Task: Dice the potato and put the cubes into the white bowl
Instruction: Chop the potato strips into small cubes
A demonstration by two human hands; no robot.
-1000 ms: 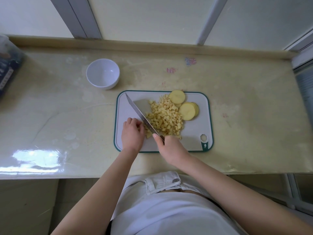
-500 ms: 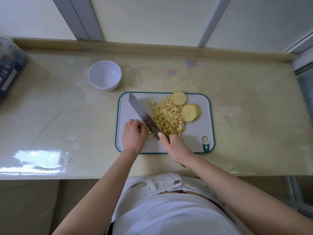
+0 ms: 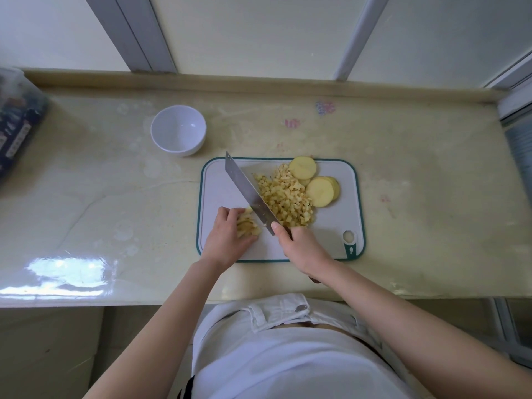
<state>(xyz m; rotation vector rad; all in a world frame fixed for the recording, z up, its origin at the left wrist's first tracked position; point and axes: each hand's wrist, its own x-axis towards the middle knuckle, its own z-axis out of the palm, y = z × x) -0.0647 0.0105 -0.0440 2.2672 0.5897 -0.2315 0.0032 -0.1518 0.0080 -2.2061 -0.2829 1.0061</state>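
Note:
On the white, green-rimmed cutting board point(image 3: 339, 226) lies a heap of small potato cubes point(image 3: 285, 200), with round potato slices point(image 3: 321, 190) behind and to its right. My left hand point(image 3: 227, 237) curls its fingers round a bundle of potato strips point(image 3: 248, 226) at the board's near left. My right hand point(image 3: 302, 247) grips the handle of a cleaver point(image 3: 247, 194), forefinger along the blade. The blade runs diagonally between the strips and the cube heap. The white bowl point(image 3: 178, 130) stands empty on the counter, behind and left of the board.
A clear box with dark printed contents point(image 3: 17, 122) sits at the counter's far left. A raised ledge runs along the back of the glossy counter point(image 3: 100, 203) under the window frames. The counter's front edge is close to my body.
The cleaver's blade has swung back toward the board's far left corner. My left hand has opened outward a little, so the strips under its fingers now show.

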